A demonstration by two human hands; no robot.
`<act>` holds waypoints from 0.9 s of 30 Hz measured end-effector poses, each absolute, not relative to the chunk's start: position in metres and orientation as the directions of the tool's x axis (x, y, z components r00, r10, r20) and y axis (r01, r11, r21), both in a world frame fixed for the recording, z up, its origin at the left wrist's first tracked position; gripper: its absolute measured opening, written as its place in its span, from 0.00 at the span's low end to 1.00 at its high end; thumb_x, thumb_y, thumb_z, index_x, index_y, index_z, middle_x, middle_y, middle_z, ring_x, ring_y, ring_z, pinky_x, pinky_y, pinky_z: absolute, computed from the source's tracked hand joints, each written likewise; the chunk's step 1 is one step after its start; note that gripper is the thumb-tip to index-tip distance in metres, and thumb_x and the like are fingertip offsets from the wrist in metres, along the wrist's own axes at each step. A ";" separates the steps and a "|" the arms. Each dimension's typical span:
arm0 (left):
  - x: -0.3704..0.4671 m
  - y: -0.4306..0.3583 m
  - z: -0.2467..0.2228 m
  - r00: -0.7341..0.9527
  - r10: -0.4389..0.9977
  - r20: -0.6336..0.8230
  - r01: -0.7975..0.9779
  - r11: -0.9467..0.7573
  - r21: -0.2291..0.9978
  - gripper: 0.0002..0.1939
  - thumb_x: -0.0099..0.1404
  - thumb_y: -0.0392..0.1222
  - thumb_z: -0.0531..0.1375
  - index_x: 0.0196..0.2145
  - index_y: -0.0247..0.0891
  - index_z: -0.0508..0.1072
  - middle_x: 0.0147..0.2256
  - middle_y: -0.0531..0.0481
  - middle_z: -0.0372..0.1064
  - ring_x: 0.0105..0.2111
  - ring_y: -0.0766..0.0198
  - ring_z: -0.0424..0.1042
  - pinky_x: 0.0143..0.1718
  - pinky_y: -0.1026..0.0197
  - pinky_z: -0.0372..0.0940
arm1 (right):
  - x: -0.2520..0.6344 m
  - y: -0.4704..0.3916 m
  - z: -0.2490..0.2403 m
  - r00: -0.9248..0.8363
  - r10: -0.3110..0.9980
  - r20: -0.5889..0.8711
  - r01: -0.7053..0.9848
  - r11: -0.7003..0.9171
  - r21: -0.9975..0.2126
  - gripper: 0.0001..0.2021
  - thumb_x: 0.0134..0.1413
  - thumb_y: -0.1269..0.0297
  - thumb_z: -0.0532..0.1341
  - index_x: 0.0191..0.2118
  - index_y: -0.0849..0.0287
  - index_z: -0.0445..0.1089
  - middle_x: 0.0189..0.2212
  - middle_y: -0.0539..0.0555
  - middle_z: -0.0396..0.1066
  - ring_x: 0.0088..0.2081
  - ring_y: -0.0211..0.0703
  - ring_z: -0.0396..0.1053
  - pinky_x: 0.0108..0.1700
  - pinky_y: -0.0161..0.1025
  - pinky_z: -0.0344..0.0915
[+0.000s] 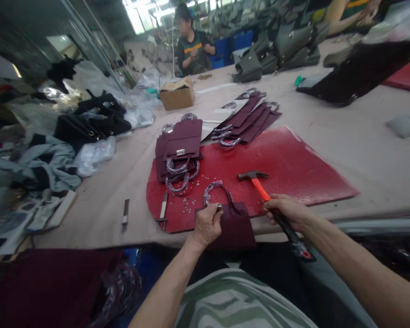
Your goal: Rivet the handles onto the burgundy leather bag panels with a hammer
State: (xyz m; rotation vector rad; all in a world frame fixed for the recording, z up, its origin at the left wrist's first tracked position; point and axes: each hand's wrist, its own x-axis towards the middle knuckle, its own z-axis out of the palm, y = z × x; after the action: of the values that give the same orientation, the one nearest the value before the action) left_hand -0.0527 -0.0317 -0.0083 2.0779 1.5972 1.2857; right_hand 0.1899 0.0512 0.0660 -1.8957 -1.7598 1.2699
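Observation:
In the head view my right hand (287,210) is closed round the handle of a claw hammer (259,184), its orange and black shaft slanting down to the right. The hammer's head is raised over the red board, to the right of my left hand. My left hand (207,224) is closed on a short metal punch (219,207), of which only the round top end shows. It rests over a maroon bag panel (237,230) at the table's front edge. A handle (213,187), partly wrapped in clear film, loops away from this panel.
The red board (294,168) bears scattered small metal bits (187,205). Stacked maroon bag panels (182,141) lie behind, with more panels (249,118) farther right. Two pronged tools lie left. A cardboard box (176,94) stands farther back; a person (193,50) is across the table.

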 end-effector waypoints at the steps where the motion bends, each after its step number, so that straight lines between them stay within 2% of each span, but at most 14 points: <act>1: -0.053 -0.031 -0.008 0.027 0.871 0.491 0.664 -0.382 0.642 0.07 0.68 0.34 0.52 0.34 0.39 0.68 0.28 0.48 0.72 0.29 0.62 0.74 0.33 0.64 0.67 | 0.186 0.047 0.072 -0.152 0.889 -0.431 0.648 -0.239 -0.723 0.05 0.48 0.61 0.57 0.31 0.56 0.61 0.22 0.50 0.60 0.24 0.41 0.61 0.24 0.36 0.61; 3: -0.053 -0.031 -0.008 0.027 0.874 0.486 0.649 -0.385 0.656 0.07 0.68 0.34 0.52 0.34 0.39 0.68 0.28 0.48 0.72 0.29 0.62 0.74 0.33 0.63 0.67 | 0.179 0.034 0.086 -0.202 0.870 -0.450 0.597 -0.254 -0.761 0.07 0.54 0.57 0.52 0.31 0.54 0.58 0.21 0.47 0.56 0.19 0.38 0.55 0.20 0.35 0.58; 5: -0.054 -0.031 -0.011 0.027 0.870 0.492 0.644 -0.391 0.657 0.07 0.68 0.34 0.52 0.34 0.39 0.68 0.28 0.48 0.72 0.29 0.62 0.74 0.33 0.63 0.67 | 0.174 0.018 0.103 -0.216 0.895 -0.391 0.548 -0.220 -0.807 0.12 0.60 0.51 0.47 0.31 0.53 0.55 0.19 0.45 0.53 0.17 0.36 0.52 0.18 0.34 0.54; 6: -0.054 -0.030 -0.013 0.028 0.867 0.497 0.646 -0.395 0.653 0.07 0.68 0.34 0.52 0.34 0.39 0.68 0.29 0.48 0.72 0.30 0.62 0.74 0.34 0.63 0.67 | 0.173 0.010 0.110 -0.212 0.927 -0.309 0.535 -0.155 -0.831 0.15 0.63 0.48 0.45 0.31 0.53 0.55 0.19 0.45 0.54 0.17 0.36 0.52 0.18 0.34 0.53; 8: -0.054 -0.030 -0.016 0.026 0.855 0.519 0.653 -0.407 0.638 0.06 0.68 0.35 0.52 0.35 0.39 0.68 0.29 0.47 0.72 0.30 0.61 0.74 0.34 0.63 0.68 | 0.175 -0.005 0.123 -0.216 0.975 -0.046 0.572 0.088 -0.815 0.19 0.65 0.44 0.45 0.31 0.53 0.57 0.19 0.46 0.57 0.18 0.37 0.55 0.20 0.35 0.52; 10: -0.055 -0.030 -0.018 0.022 0.838 0.545 0.654 -0.424 0.626 0.06 0.68 0.35 0.52 0.36 0.39 0.69 0.29 0.47 0.73 0.30 0.61 0.74 0.34 0.62 0.68 | 0.180 -0.016 0.130 -0.315 0.930 0.192 0.678 0.362 -0.639 0.19 0.67 0.46 0.46 0.30 0.54 0.57 0.18 0.47 0.59 0.18 0.38 0.57 0.22 0.36 0.49; 11: -0.055 -0.030 -0.019 0.026 0.831 0.556 0.652 -0.436 0.621 0.07 0.68 0.35 0.52 0.36 0.38 0.69 0.29 0.47 0.73 0.30 0.61 0.74 0.33 0.62 0.68 | 0.183 -0.020 0.132 -0.400 0.886 0.234 0.719 0.461 -0.520 0.19 0.68 0.48 0.46 0.29 0.54 0.58 0.17 0.47 0.60 0.17 0.38 0.56 0.22 0.37 0.46; 13: -0.055 -0.030 -0.019 0.032 0.821 0.569 0.647 -0.451 0.614 0.07 0.69 0.34 0.52 0.36 0.39 0.69 0.28 0.48 0.72 0.29 0.61 0.74 0.32 0.63 0.67 | 0.186 -0.025 0.133 -0.554 0.809 0.196 0.744 0.586 -0.320 0.18 0.69 0.51 0.46 0.30 0.54 0.59 0.16 0.47 0.61 0.15 0.38 0.55 0.22 0.39 0.41; 14: -0.055 -0.030 -0.019 0.034 0.820 0.572 0.646 -0.455 0.613 0.07 0.69 0.34 0.52 0.35 0.39 0.69 0.28 0.48 0.72 0.28 0.62 0.74 0.32 0.63 0.67 | 0.187 -0.026 0.134 -0.591 0.787 0.177 0.742 0.616 -0.263 0.18 0.70 0.52 0.46 0.30 0.54 0.59 0.15 0.47 0.61 0.14 0.38 0.54 0.22 0.40 0.40; 16: -0.055 -0.030 -0.019 0.033 0.818 0.574 0.648 -0.455 0.611 0.06 0.68 0.34 0.52 0.36 0.39 0.69 0.29 0.48 0.73 0.29 0.61 0.75 0.33 0.63 0.68 | 0.185 -0.029 0.136 -0.572 0.784 0.240 0.751 0.619 -0.230 0.18 0.71 0.52 0.44 0.31 0.54 0.58 0.16 0.48 0.62 0.15 0.39 0.57 0.22 0.39 0.42; 18: -0.055 -0.031 -0.018 0.028 0.815 0.579 0.652 -0.454 0.607 0.06 0.68 0.34 0.53 0.37 0.39 0.69 0.30 0.47 0.74 0.31 0.61 0.75 0.34 0.62 0.68 | 0.181 -0.031 0.138 -0.498 0.792 0.353 0.761 0.594 -0.260 0.19 0.72 0.53 0.42 0.31 0.54 0.57 0.17 0.48 0.62 0.17 0.40 0.59 0.23 0.39 0.45; 20: -0.055 -0.031 -0.018 0.029 0.806 0.591 0.657 -0.461 0.597 0.05 0.68 0.34 0.53 0.36 0.39 0.69 0.29 0.48 0.73 0.29 0.61 0.75 0.33 0.62 0.68 | 0.179 -0.034 0.137 -0.509 0.801 0.315 0.760 0.590 -0.272 0.18 0.71 0.54 0.41 0.31 0.54 0.58 0.16 0.49 0.62 0.16 0.40 0.58 0.23 0.39 0.44; 23: -0.056 -0.031 -0.018 0.035 0.806 0.591 0.656 -0.465 0.595 0.06 0.68 0.34 0.52 0.34 0.39 0.68 0.26 0.49 0.70 0.27 0.62 0.73 0.29 0.63 0.65 | 0.182 -0.034 0.133 -0.577 0.814 0.063 0.774 0.570 -0.275 0.17 0.70 0.53 0.44 0.32 0.54 0.59 0.17 0.49 0.64 0.16 0.40 0.57 0.24 0.40 0.40; 27: -0.055 -0.031 -0.017 0.033 0.824 0.566 0.638 -0.453 0.623 0.06 0.68 0.34 0.52 0.35 0.39 0.68 0.28 0.48 0.71 0.29 0.62 0.73 0.33 0.63 0.66 | 0.191 -0.015 0.120 -0.466 0.884 -0.044 0.794 0.395 -0.462 0.18 0.68 0.51 0.44 0.31 0.54 0.58 0.20 0.50 0.65 0.21 0.41 0.60 0.26 0.39 0.48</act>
State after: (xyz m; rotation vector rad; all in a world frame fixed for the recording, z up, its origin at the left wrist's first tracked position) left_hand -0.0549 -0.0311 -0.0170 2.1047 1.5182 1.3875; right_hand 0.1907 -0.0146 0.1198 -1.4924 -2.4436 0.6333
